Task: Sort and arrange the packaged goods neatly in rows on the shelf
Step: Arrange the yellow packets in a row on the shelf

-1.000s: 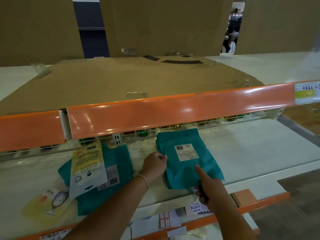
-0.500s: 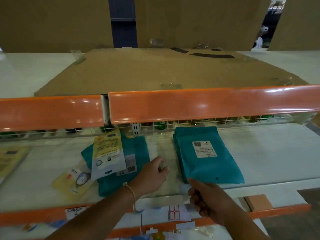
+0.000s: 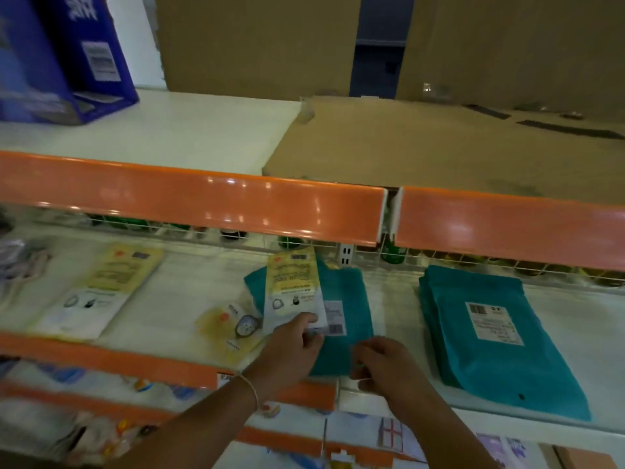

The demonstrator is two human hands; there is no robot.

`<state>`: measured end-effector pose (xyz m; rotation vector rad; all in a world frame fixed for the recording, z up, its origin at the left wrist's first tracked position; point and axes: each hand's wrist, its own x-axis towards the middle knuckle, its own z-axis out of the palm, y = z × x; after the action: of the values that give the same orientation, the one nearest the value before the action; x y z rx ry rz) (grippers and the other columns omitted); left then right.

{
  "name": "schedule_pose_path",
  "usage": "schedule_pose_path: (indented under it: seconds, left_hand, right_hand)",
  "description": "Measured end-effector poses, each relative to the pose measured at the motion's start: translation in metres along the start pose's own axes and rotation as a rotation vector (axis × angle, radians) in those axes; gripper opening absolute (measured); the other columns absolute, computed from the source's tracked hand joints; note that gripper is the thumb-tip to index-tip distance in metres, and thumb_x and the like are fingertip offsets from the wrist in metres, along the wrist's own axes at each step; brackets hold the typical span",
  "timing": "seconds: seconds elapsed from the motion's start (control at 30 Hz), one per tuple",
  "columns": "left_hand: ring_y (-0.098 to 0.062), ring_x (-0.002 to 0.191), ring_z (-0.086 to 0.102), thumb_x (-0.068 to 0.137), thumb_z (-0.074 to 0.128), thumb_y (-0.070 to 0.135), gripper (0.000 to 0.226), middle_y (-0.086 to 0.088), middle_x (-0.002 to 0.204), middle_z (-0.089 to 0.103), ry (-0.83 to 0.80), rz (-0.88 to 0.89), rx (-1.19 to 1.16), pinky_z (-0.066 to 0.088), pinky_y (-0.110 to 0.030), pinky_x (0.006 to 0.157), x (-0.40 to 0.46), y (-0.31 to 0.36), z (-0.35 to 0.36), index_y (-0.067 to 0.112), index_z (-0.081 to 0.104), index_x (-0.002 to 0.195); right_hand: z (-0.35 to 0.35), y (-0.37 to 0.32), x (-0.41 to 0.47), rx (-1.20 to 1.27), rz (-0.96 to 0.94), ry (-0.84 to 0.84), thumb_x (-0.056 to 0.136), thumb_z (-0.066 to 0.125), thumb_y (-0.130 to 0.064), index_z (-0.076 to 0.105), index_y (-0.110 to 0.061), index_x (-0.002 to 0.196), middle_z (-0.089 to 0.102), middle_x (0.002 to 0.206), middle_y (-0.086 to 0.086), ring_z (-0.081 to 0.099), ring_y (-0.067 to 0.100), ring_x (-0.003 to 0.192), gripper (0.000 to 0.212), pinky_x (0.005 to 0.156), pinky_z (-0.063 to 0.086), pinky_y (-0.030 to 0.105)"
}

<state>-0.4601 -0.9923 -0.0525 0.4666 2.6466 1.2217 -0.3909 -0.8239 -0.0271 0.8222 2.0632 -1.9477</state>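
A stack of teal pouches (image 3: 500, 340) lies flat on the right of the white shelf (image 3: 189, 299). In the middle lies another teal pouch (image 3: 348, 299) with a yellow-and-white packet (image 3: 294, 286) on top of it. My left hand (image 3: 291, 350) pinches that packet's lower edge, thumb on top. My right hand (image 3: 385, 363) is curled at the middle pouch's lower right corner; blur hides whether it grips the pouch. A small yellow packet (image 3: 230, 330) lies just left of my left hand. A bigger yellow packet (image 3: 98, 289) lies further left.
An orange rail (image 3: 203, 204) of the upper shelf overhangs the back of this shelf. A wire fence (image 3: 439, 262) runs along the back. Above lie a cardboard sheet (image 3: 439, 147) and a blue box (image 3: 61, 55). Blurred goods (image 3: 67, 418) fill the shelf below.
Both hands have left the teal stack and moved left to the middle teal pouch. My left hand has taken the yellow packet's edge. The view has swung left.
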Motion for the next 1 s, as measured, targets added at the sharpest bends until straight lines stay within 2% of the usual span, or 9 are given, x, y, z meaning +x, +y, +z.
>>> schedule_pose_path:
  seconds: [0.13,0.27,0.33,0.43,0.5,0.6,0.67,0.8,1.0]
  left_hand:
    - [-0.007,0.067,0.055,0.097,0.052,0.028,0.031,0.003,0.077,0.058,0.042,-0.096,-0.071,0.041,-0.013,0.055,0.000,-0.027,-0.031,0.022,0.051,0.128]
    - [-0.008,0.081,0.061,0.096,0.053,0.023,0.019,0.003,0.095,0.065,0.049,-0.123,-0.116,0.054,-0.027,0.071,0.002,-0.054,-0.058,0.020,0.057,0.114]
    - [-0.003,0.073,0.060,0.095,0.053,0.020,0.012,0.003,0.092,0.066,0.055,-0.123,-0.158,0.053,-0.023,0.067,0.004,-0.066,-0.069,0.021,0.059,0.106]
    - [-0.004,0.069,0.058,0.096,0.051,0.023,0.020,0.003,0.090,0.064,0.066,-0.141,-0.182,0.042,-0.011,0.054,0.008,-0.082,-0.083,0.021,0.057,0.114]
    - [-0.007,0.075,0.060,0.095,0.051,0.026,0.021,0.007,0.090,0.059,0.059,-0.167,-0.169,0.045,-0.012,0.056,0.011,-0.091,-0.091,0.024,0.054,0.115]
    - [-0.016,0.090,0.062,0.094,0.051,0.026,0.027,0.000,0.101,0.062,0.014,-0.175,-0.147,0.053,-0.027,0.076,0.018,-0.103,-0.102,0.019,0.055,0.119]
    - [-0.017,0.096,0.061,0.095,0.050,0.028,0.033,-0.003,0.110,0.062,-0.017,-0.182,-0.130,0.050,-0.024,0.078,0.024,-0.111,-0.106,0.016,0.054,0.125]
    - [-0.014,0.073,0.061,0.095,0.048,0.037,0.026,-0.002,0.097,0.065,-0.109,-0.279,-0.312,0.045,-0.022,0.056,0.034,-0.118,-0.113,0.019,0.059,0.109]
    - [-0.017,0.043,0.041,0.096,0.049,0.036,0.033,-0.005,0.059,0.053,-0.261,-0.479,-0.660,0.025,-0.023,0.046,0.044,-0.115,-0.124,0.011,0.056,0.076]
  right_hand:
    - [0.033,-0.008,0.019,0.011,-0.103,0.127,0.090,0.062,-0.007,0.062,-0.009,0.097,0.071,0.080,0.018,0.064,0.017,0.058,0.007,0.060,0.056,0.035]
    - [0.064,-0.016,0.039,0.089,-0.116,0.204,0.090,0.063,-0.010,0.061,-0.016,0.098,0.074,0.073,0.009,0.068,0.024,0.067,0.010,0.064,0.054,0.037]
    - [0.077,-0.018,0.047,0.115,-0.112,0.218,0.091,0.063,-0.012,0.061,-0.017,0.099,0.074,0.075,0.008,0.070,0.029,0.074,0.010,0.068,0.055,0.041]
    - [0.093,-0.017,0.056,0.084,-0.098,0.275,0.091,0.062,-0.011,0.064,-0.017,0.099,0.072,0.085,0.011,0.069,0.029,0.077,0.009,0.075,0.057,0.046]
    - [0.103,-0.015,0.060,0.093,-0.094,0.337,0.091,0.062,-0.009,0.068,-0.016,0.097,0.071,0.085,0.012,0.066,0.028,0.073,0.011,0.068,0.058,0.042]
    - [0.117,-0.015,0.059,0.082,-0.117,0.397,0.088,0.060,-0.004,0.070,-0.015,0.098,0.067,0.080,0.015,0.056,0.026,0.064,0.017,0.055,0.046,0.033]
    - [0.127,-0.018,0.054,0.114,-0.098,0.407,0.089,0.058,-0.003,0.068,-0.017,0.098,0.063,0.077,0.014,0.050,0.023,0.059,0.019,0.050,0.038,0.030]
    - [0.143,-0.022,0.043,0.372,0.024,0.237,0.093,0.047,0.003,0.064,-0.010,0.109,0.048,0.069,0.012,0.032,0.013,0.045,0.027,0.036,0.024,0.020]
    - [0.150,-0.022,0.015,0.564,0.134,0.024,0.093,0.035,0.005,0.060,-0.001,0.114,0.048,0.060,0.011,0.029,0.010,0.035,0.033,0.037,0.018,0.015]
